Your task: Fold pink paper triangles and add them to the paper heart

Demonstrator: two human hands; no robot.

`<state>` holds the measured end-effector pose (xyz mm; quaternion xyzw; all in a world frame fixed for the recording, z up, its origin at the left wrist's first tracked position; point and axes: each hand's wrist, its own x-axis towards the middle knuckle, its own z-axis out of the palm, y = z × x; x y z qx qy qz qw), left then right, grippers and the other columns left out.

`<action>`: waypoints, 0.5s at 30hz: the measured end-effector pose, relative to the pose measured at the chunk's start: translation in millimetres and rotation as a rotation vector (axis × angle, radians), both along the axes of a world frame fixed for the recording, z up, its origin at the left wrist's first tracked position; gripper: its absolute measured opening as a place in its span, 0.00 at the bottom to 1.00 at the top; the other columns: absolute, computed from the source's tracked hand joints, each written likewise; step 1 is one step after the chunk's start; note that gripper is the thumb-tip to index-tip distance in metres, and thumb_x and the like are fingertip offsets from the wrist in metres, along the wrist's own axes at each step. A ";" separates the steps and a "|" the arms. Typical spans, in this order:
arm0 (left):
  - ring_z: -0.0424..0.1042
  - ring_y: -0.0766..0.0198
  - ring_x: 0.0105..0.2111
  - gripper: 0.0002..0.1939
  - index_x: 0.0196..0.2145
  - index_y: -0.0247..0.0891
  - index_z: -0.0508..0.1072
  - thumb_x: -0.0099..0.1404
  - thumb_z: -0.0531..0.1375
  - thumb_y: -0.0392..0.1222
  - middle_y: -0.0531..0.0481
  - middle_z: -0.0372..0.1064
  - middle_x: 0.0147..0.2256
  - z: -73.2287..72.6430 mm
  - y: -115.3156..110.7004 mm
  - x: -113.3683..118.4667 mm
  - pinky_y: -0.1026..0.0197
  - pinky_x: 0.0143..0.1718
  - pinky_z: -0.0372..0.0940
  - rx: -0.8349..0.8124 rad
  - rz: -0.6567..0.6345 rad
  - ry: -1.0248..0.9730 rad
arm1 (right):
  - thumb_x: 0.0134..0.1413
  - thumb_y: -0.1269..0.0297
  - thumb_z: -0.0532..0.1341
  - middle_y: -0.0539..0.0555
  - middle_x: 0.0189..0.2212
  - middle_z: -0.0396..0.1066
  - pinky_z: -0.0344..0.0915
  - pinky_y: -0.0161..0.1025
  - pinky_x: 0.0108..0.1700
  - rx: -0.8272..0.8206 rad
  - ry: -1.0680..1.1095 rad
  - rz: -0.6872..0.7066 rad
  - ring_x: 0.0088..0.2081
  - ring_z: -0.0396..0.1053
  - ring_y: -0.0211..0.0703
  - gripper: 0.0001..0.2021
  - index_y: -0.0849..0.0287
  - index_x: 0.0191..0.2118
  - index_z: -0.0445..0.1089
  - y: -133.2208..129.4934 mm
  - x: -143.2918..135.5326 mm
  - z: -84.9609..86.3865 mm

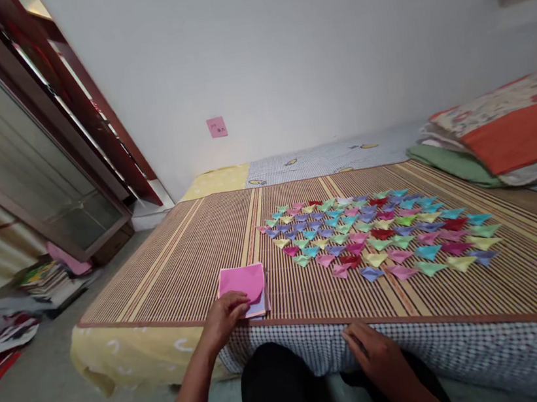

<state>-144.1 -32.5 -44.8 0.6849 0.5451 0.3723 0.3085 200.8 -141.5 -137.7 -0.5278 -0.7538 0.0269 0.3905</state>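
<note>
A stack of square coloured paper (260,306) lies near the mat's front edge, with a pink sheet (242,280) on top. My left hand (227,315) has its fingers closed at the lower edge of that pink sheet, which curls up off the stack. My right hand (375,352) hovers by the bed's front edge, above my right knee, its fingers curled in and nothing visible in them. To the right of the stack, many small folded paper pieces (376,259) in mixed colours sit in rows on the mat.
A striped bamboo mat (167,260) covers the bed. Folded bedding (526,127) is piled at the right. A pink note (216,127) sticks to the wall. On the left are a glass-panelled door (42,138) and a pile of books (44,280) near the floor.
</note>
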 end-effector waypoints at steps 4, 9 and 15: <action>0.76 0.56 0.32 0.04 0.26 0.40 0.80 0.53 0.67 0.42 0.49 0.79 0.29 0.8 -0.4 4.5 0.58 0.38 0.70 0.017 0.098 -0.123 | 0.72 0.67 0.50 0.52 0.27 0.74 0.69 0.37 0.33 0.027 -0.015 -0.002 0.29 0.76 0.44 0.14 0.54 0.33 0.67 1.1 0.1 0.3; 0.69 0.63 0.29 0.08 0.29 0.39 0.75 0.56 0.67 0.45 0.55 0.71 0.26 20.9 -5.2 5.1 0.65 0.32 0.64 0.131 0.296 -0.372 | 0.71 0.67 0.51 0.52 0.27 0.75 0.70 0.37 0.34 0.041 0.024 0.008 0.30 0.77 0.45 0.14 0.54 0.33 0.68 3.0 -0.8 -1.3; 0.67 0.67 0.26 0.12 0.32 0.40 0.70 0.58 0.67 0.49 0.57 0.68 0.26 51.6 -9.4 21.5 0.66 0.29 0.63 0.101 0.324 -0.761 | 0.71 0.62 0.53 0.52 0.27 0.75 0.70 0.38 0.34 0.001 0.168 0.037 0.30 0.77 0.46 0.14 0.53 0.33 0.70 3.8 -0.3 2.5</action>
